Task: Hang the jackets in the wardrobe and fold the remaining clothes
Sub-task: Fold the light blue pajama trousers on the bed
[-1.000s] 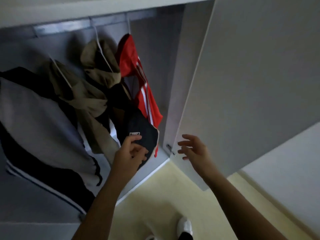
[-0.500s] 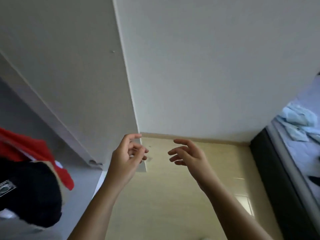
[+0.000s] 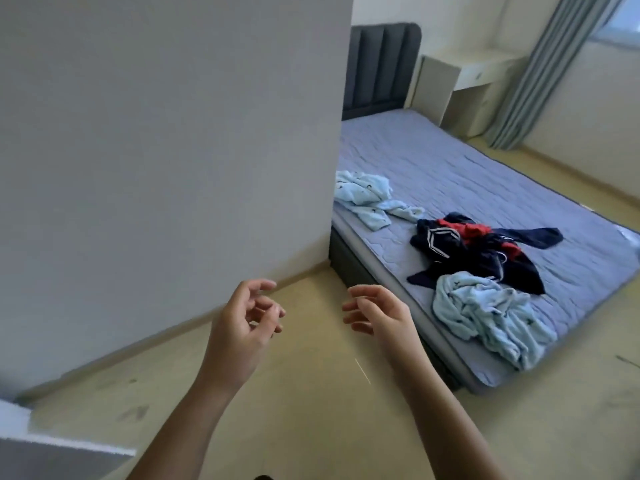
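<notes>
Wall panel (image 3: 173, 168), flat and white, fills our left view and hides part of the bed (image 3: 485, 161), whose quilted lavender cover runs lengthwise toward a padded grey headboard (image 3: 381, 64). On it a crumpled navy-and-red garment (image 3: 478, 251), one sleeve pointing right, lies between the nearer pale-blue garment (image 3: 485, 317) and the farther pale-blue garment (image 3: 367, 195). Over the yellow floor (image 3: 311, 393), our left grip (image 3: 242, 327) and right grip (image 3: 381, 317) hang empty, fingers loosely curled.

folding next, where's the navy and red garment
Head view, right side: the navy and red garment lies on the bed, just beyond the nearer light blue garment.
</notes>
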Action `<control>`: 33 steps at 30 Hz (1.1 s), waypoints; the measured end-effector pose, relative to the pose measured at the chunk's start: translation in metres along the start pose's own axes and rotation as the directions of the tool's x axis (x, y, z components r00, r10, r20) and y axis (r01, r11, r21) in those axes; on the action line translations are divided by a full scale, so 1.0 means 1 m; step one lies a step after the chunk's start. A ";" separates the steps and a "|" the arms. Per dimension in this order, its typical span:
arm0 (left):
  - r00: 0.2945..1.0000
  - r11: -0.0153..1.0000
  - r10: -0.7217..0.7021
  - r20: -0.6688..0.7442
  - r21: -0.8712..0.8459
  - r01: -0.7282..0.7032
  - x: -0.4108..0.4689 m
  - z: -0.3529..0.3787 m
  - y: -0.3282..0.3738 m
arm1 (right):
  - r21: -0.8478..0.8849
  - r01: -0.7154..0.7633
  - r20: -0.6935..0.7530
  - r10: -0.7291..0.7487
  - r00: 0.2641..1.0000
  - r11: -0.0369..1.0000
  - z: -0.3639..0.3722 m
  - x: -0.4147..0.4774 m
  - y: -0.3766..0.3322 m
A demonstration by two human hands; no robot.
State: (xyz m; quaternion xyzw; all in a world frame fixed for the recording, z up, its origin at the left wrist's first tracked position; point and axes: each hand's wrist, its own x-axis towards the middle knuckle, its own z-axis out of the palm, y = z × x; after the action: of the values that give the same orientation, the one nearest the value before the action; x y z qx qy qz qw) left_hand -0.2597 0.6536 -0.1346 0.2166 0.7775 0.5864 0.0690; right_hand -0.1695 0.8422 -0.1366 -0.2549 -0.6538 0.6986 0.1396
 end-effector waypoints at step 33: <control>0.565 0.993 -0.102 0.819 0.113 0.014 0.436 0.523 -0.029 | 0.387 -0.245 -0.672 0.453 0.586 0.889 -0.345 0.348 0.087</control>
State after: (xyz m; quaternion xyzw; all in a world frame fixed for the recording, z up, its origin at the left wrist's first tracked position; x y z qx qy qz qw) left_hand -0.4686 1.2904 -0.2560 0.4419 0.6892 0.3784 0.4319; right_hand -0.2607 1.3078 -0.2876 -0.6225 -0.3796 0.6222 0.2851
